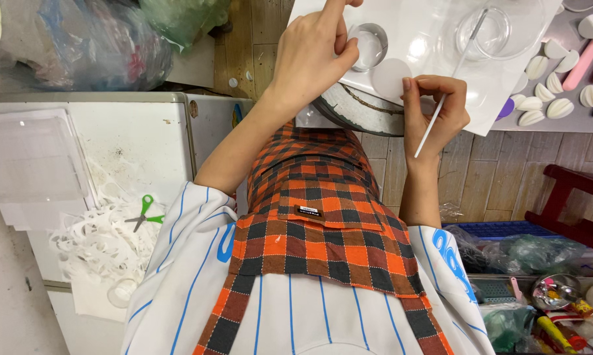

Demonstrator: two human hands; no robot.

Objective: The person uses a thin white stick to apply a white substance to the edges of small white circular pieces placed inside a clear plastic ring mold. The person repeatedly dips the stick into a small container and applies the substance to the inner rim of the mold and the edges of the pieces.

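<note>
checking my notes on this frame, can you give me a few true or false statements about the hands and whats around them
1. The left hand touches a metal ring cutter. True.
2. The right hand holds a pair of scissors. False: it holds a thin white stick; the green scissors lie on cut paper.
3. A white round disc lies between the hands. True.
4. The apron is plain blue. False: orange and black check.
</note>
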